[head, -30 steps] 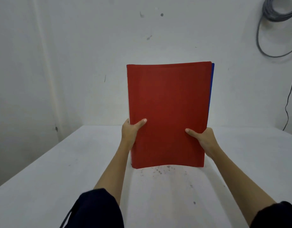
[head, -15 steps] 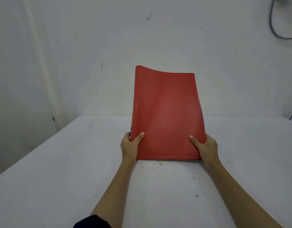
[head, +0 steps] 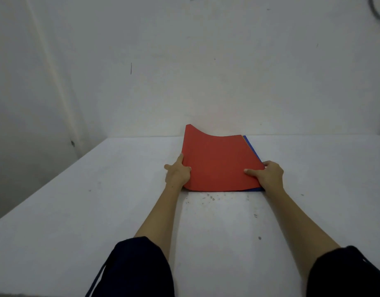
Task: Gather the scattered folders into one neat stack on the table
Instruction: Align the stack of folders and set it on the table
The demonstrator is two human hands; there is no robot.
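folder stack [head: 219,166] now tipped nearly flat onto table [head: 99,200]; both hands' grip still clamped on it.

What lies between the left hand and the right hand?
In the head view, the red folder atop the stack spans between the left hand and right hand.

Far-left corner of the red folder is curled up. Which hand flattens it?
Left, probably. The left hand grips the red folder on the curled corner's side; the right hand holds the opposite edge, by the blue folder.

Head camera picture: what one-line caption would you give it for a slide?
Both hands, left and right, lower a stack of folders, red on top, onto a white table.
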